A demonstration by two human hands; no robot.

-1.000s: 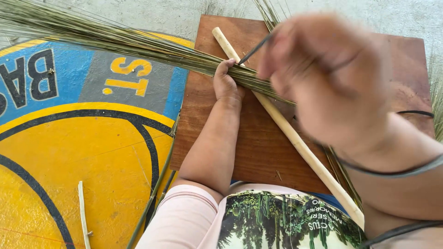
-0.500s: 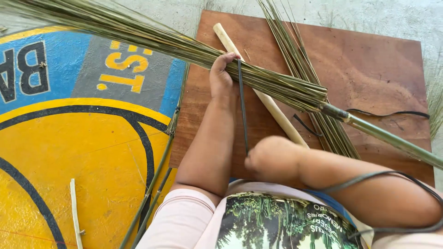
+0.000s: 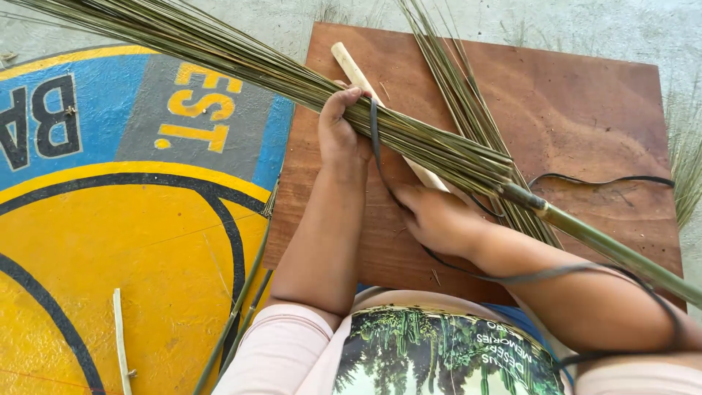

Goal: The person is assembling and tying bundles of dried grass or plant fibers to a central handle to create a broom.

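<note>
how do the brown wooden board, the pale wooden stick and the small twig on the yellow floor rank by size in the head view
1. brown wooden board, plainly the largest.
2. pale wooden stick, partly hidden under the bundle of green stalks, so its full length is unsure.
3. small twig, looks smallest.

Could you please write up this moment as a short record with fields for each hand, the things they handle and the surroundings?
left hand: grips the bundle of thin green sticks from below
right hand: pulls a dark strap that loops round the bundle
pale rod: lies under the bundle, on the board
board: brown, flat on the floor
loose sticks: spread across the board
floor: painted yellow, blue and black
</note>
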